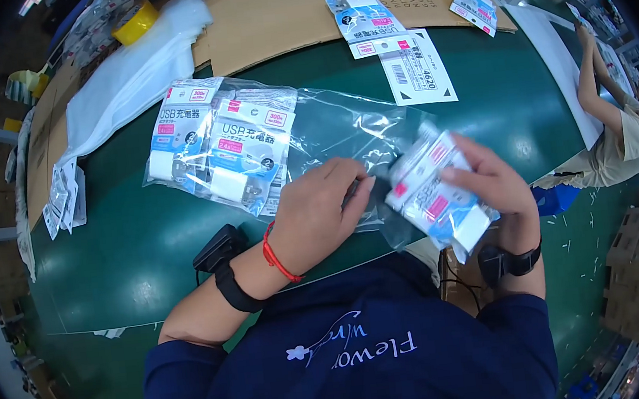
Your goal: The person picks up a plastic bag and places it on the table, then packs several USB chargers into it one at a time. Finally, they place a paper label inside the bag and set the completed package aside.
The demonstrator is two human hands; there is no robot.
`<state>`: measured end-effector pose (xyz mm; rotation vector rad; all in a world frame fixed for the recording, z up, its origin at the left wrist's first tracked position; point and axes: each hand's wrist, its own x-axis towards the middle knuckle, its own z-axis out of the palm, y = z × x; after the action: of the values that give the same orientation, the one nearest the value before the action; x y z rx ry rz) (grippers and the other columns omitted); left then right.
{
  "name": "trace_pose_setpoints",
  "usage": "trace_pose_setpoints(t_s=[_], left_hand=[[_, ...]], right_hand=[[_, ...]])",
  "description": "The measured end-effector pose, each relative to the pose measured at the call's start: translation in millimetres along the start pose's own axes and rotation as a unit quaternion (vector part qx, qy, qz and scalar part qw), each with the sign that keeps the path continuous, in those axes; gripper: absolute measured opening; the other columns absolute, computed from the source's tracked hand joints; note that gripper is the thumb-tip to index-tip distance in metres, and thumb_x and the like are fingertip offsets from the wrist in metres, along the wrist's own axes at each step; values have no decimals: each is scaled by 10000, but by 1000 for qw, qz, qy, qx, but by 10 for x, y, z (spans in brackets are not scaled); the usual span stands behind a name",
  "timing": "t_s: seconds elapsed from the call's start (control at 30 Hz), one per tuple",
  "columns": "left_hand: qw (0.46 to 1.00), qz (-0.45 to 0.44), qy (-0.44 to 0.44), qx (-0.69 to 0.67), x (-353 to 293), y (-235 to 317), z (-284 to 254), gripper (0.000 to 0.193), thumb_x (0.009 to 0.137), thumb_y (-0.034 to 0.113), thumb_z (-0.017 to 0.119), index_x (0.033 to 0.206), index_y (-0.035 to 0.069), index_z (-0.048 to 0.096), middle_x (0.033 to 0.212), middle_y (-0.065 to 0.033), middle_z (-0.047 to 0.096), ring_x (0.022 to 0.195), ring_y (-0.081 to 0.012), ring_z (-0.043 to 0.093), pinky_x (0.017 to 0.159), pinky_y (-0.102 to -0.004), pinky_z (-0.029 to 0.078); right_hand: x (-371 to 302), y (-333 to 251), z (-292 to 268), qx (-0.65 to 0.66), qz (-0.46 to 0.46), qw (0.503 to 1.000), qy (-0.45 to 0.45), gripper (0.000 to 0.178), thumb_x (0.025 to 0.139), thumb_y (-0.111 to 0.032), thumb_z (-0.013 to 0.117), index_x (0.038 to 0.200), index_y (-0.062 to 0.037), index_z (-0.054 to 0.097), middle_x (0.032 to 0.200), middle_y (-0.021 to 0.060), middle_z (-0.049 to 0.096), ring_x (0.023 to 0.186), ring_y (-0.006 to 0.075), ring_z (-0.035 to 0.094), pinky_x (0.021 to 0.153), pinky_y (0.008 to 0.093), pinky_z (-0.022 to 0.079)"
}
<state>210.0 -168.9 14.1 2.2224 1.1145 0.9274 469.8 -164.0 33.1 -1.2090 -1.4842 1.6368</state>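
Observation:
A clear plastic bag [339, 123] lies flat on the green table, with white-and-blue charger packs [252, 138] in its left part. My left hand [317, 209] is closed at the bag's near right side, thumb and fingers pinching the film by its open end. At that end my right hand [494, 175] grips a small stack of similar charger packs [437, 191], tilted and slightly blurred. The stack's lower left edge overlaps the bag film; whether it is inside the mouth I cannot tell.
Beyond the bag lie a white label card [417, 72], more charger packs [364, 17] and flattened cardboard [268, 10]. Stacked clear bags [138, 70] and yellow tape [136, 24] are at the far left. Another person [623, 128] works at the right.

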Motion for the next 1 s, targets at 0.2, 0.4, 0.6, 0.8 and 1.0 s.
trace_pose_setpoints(t_s=[0.2,0.4,0.6,0.8,1.0], left_hand=[[990,112,24,77,-2,103,-54,103,783,60,664,838,20,586,722,-90,579,582,-236,578,495,-305,446],[991,106,30,79,-23,98,-117,95,782,53,660,836,28,587,715,-85,579,581,-230,581,492,-308,446],[996,60,43,-40,-11,119,-147,105,769,57,660,847,49,591,695,-79,544,593,-232,562,497,-327,438],[993,109,27,30,-67,123,-89,108,757,56,659,830,47,580,697,-73,520,592,-229,554,497,-325,433],[987,156,7,37,-142,174,-136,131,719,43,642,821,47,560,722,-52,485,622,-202,535,512,-312,433]], right_hand=[[267,-13,127,-29,88,992,-90,443,884,-128,607,1284,2,470,1111,64,609,931,106,591,809,255,491],[319,-145,138,71,114,988,-70,413,894,-196,620,1245,-10,506,1054,39,628,874,72,594,755,224,494],[245,-242,25,63,134,988,-32,423,899,-192,613,1259,-4,494,1066,47,627,891,81,594,774,235,495],[417,-109,328,-56,91,984,-142,519,883,-152,612,1339,5,421,1191,73,569,1059,121,536,903,274,439],[659,25,529,78,21,992,-100,506,929,-164,556,1371,-1,373,1204,63,554,1041,77,505,869,237,440]])
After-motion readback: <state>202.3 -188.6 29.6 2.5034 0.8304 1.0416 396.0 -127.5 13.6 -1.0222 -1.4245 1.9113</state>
